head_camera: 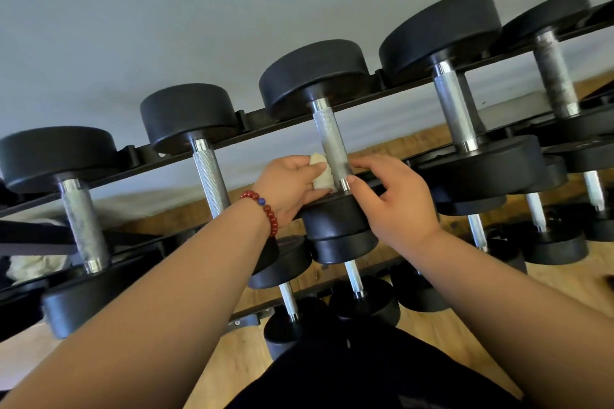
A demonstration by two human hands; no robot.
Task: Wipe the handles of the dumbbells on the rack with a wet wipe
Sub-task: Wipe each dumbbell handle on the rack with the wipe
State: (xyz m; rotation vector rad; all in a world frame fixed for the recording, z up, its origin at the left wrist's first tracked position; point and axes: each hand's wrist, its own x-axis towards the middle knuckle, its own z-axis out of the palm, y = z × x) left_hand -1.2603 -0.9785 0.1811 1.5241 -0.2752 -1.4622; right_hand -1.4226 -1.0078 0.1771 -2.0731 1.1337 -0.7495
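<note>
left hand (289, 186) is found curled round a bunched wet wipe (320, 173), which is pressed against the left side of the handle (330, 143), near its lower collar. right hand (398, 202) is held loosely open, thumb and forefinger laid on the handle's right side. a bead bracelet (265, 209) is worn on the left wrist. the handle belongs to the middle dumbbell (315, 73), seated on the top tier of the rack (255, 124).

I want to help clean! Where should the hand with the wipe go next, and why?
Probably slide upward. The left hand holds the wet wipe at the near end of the middle dumbbell's handle, so the knurled length above it likely needs wiping. The right hand is at that same end.
</note>
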